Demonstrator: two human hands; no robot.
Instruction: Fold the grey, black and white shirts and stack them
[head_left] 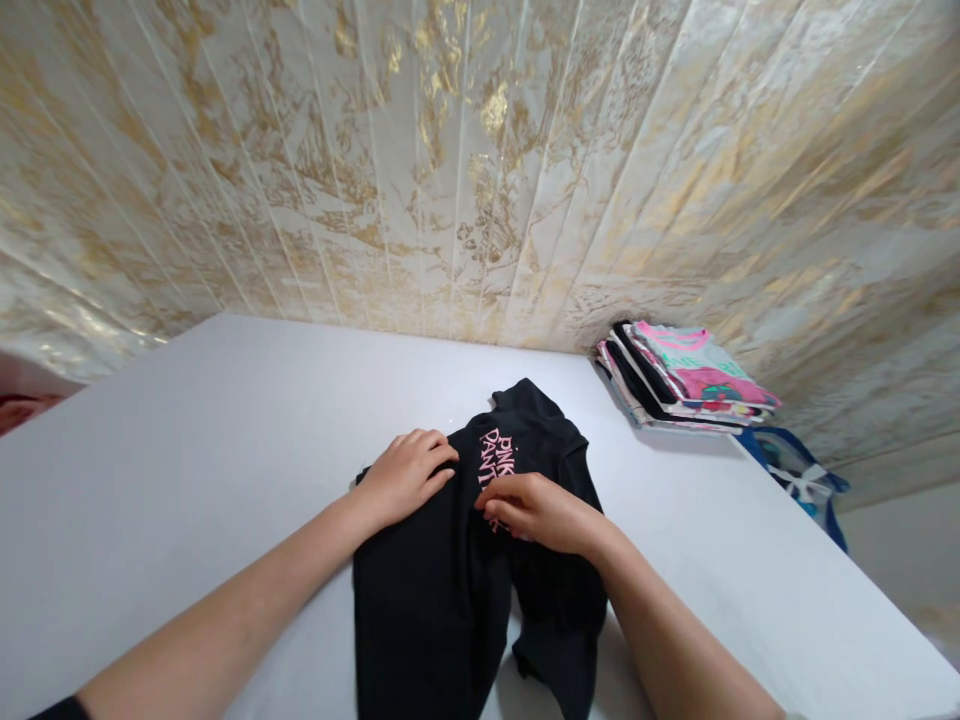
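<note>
A black shirt (420, 590) with pink lettering lies rumpled on the white table, its lower parts running down past the bottom edge of the view. On its upper left part my left hand (409, 475) rests palm down, with fingers stretched out over the cloth. My right hand (536, 512) is over the pink print and covers some of the letters. Its fingers are curled and the thumb is close to the index finger, pinching at the fabric. Part of the cloth under this hand is hidden.
A stack of folded clothes (690, 375), with a grey and pink top uppermost, stands at the table's back right corner. Beyond the right edge is a blue-trimmed bag (806, 485). A gold-patterned curtain (450, 180) hangs behind the white table (187, 480).
</note>
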